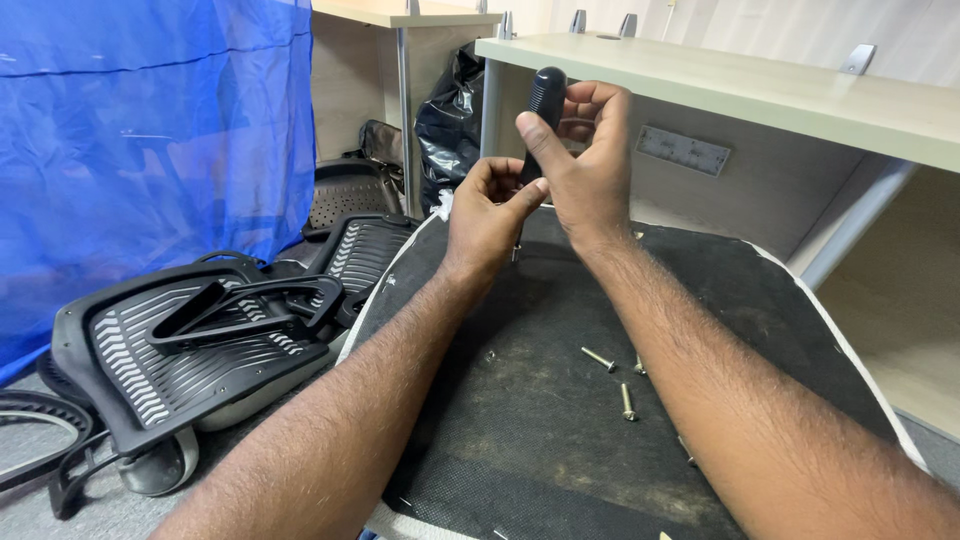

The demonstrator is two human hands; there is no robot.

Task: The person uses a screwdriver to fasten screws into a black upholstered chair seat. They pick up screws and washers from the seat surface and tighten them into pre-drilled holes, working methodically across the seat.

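Forearms fill the bottom of my view, both reaching up over the black seat cushion (560, 420) that lies flat in front of me. My right hand (585, 165) is clamped on a black tool handle (546, 100), thumb pressed on its near side, fingers curled over the far side, handle upright and raised above the cushion's far edge. My left hand (490, 205) is closed just below it, fingers wrapped around the lower part of the same tool; thumb tip touches the right hand's heel. What sits under the left palm is hidden, can't tell the tool's tip.

Outward from the hands: three loose screws (600, 358) lie on the cushion between my forearms, near each other, not touching. Cushion fabric is dusty, with a white rim (850, 345) at its edge.

Left of the cushion, a black slotted chair back (150, 360) lies on the floor with a black armrest frame (240, 305) resting on top. A second slotted black panel (360, 250) leans behind it, just beside the cushion's left edge. A caster wheel (160, 465) shows under the near chair back.

Farther out: blue tarp (150, 120) hangs at left, black plastic bag (450, 115) stands under the pale desk (760, 90), grey metal desk leg (860, 215) slants down at right
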